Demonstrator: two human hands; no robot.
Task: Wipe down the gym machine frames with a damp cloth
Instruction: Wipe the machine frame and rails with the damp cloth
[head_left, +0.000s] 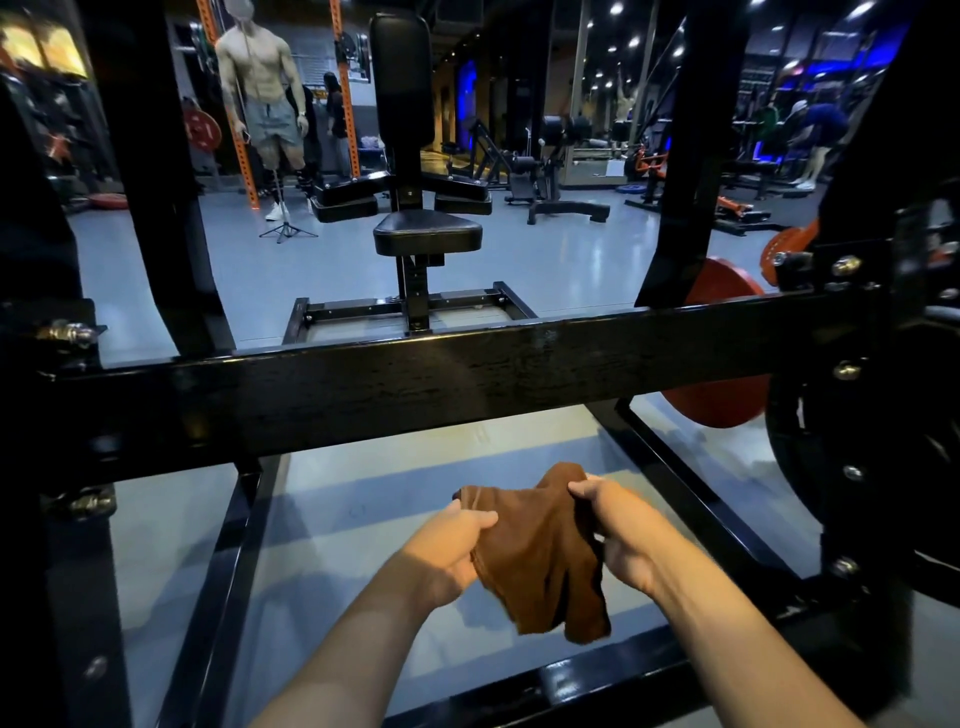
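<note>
Two bare forearms, no sleeves in view. Left hand (451, 545) and right hand (618, 535) without gloves, rings or bands. No watch at either wrist. Nothing else of the body visible.

Grey gym floor (545, 249): black machine frame (415, 384), seat stand (415, 306), tripod (287, 231) on it.

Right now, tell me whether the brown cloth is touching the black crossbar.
Apart. The head view shows the brown cloth held below the black crossbar, with lit floor visible between them.
</note>
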